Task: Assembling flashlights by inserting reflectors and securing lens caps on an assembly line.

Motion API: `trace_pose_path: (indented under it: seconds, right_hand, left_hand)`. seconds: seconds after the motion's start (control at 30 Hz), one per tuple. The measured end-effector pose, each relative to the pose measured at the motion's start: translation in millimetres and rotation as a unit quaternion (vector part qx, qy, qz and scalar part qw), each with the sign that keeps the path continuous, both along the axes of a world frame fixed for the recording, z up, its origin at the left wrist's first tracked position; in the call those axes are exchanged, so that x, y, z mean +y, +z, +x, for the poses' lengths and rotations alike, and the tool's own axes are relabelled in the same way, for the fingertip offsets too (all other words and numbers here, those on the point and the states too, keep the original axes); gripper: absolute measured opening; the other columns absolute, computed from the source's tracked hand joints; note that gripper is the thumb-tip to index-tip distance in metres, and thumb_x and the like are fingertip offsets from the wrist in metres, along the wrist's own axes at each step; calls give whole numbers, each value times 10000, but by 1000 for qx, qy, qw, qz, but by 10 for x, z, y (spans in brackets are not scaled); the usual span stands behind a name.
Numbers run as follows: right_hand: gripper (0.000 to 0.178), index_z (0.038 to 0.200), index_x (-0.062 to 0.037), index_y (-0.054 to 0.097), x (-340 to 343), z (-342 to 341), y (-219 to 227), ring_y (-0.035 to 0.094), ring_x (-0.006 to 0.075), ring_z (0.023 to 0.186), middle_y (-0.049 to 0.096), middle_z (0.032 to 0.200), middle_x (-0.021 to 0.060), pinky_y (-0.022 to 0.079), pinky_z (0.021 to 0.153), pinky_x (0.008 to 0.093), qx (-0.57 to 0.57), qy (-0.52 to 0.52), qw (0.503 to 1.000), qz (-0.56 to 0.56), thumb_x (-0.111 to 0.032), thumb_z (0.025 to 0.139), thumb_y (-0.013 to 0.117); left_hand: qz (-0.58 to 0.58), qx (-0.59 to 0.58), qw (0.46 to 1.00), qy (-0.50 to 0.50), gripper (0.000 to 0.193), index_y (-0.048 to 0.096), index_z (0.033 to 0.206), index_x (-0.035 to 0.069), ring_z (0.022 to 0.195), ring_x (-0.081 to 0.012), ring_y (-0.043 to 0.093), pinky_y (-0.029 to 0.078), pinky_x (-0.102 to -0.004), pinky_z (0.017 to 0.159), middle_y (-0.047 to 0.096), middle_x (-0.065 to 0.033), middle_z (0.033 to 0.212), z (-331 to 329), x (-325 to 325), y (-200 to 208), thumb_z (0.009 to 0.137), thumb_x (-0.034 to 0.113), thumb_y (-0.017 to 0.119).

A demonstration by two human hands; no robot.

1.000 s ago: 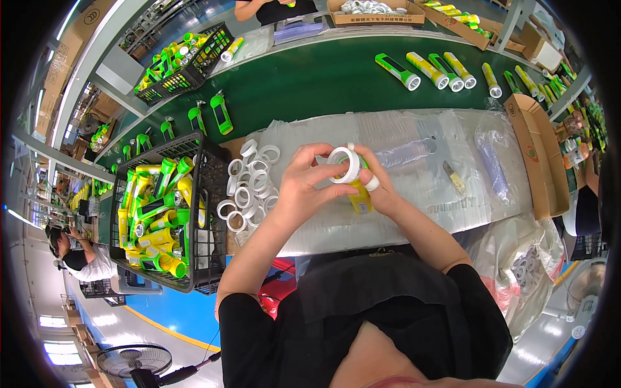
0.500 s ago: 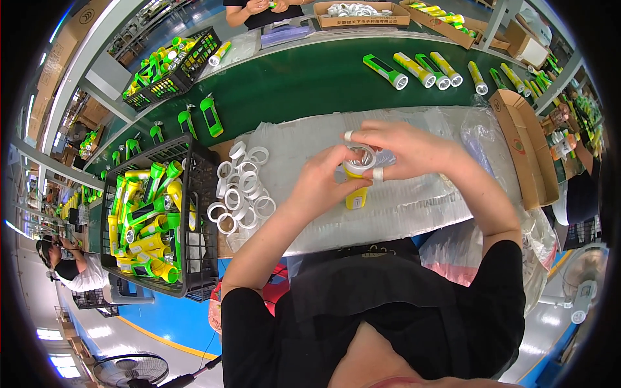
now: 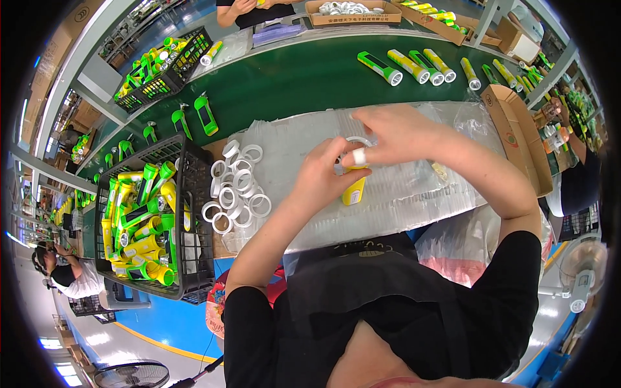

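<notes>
Yellow flashlight (image 3: 353, 193) with white-rimmed head, in half-closed grip of left hand (image 3: 323, 168) and right hand (image 3: 393, 134)

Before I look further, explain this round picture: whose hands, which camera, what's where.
No machine here: these are a person's left hand and right hand, seen by a fisheye camera worn on the head, looking down, which bends straight edges. The left hand holds a yellow flashlight near its upper end; the right hand curls over a white ring there, fingers hiding the contact. Beneath is a plastic-covered work surface, with loose white rings at its left and, farther left, a black crate of flashlights.
</notes>
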State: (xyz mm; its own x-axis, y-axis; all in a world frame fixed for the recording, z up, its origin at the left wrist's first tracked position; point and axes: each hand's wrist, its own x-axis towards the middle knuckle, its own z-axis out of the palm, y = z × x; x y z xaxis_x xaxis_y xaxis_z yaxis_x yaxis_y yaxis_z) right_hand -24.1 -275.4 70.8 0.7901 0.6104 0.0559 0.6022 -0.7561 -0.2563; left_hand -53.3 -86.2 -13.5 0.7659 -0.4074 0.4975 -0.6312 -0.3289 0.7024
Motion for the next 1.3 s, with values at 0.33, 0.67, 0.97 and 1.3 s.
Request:
trace_pose_path:
  seconds: [0.33, 0.67, 0.97, 1.3]
  right_hand:
    - [434, 986, -20, 603, -80, -41, -189, 625, 322, 825, 580, 890, 120, 493, 692, 404, -16, 51, 993, 106, -367, 774, 755]
    - [388, 979, -17, 580, -168, -126, -194, 602, 327, 808, 556, 898, 134, 484, 664, 418, 28, 121, 989, 86, -300, 779, 755]
    - [325, 1079, -75, 569, -365, -450, 116, 582, 284, 608, 555, 762, 102, 459, 536, 375, -153, 230, 928, 249, -355, 916, 600]
    - [250, 1071, -119, 566, -5, 868, -1098, 670, 320, 726, 670, 821, 93, 509, 624, 382, -146, -115, 917, 353, -345, 1001, 486]
  left_hand:
    - [14, -35, 999, 11, 366, 580, 956, 71, 810, -254, 662, 522, -340, 673, 672, -73, 936, 33, -38, -45, 703, 120, 840]
    - [-19, -116, 993, -8, 458, 572, 1024, 109, 850, -314, 647, 523, -405, 705, 632, -101, 935, 6, -110, -172, 655, 137, 842]
    - [-75, 476, 791, -377, 866, 260, 1485, 92, 820, -178, 653, 546, -303, 719, 637, -100, 1001, -304, 261, 179, 823, 311, 774]
    - [196, 142, 970, 12, 606, 464, 1320, 100, 965, -361, 661, 522, -437, 829, 667, -191, 1076, 1041, 330, -246, 821, 317, 732]
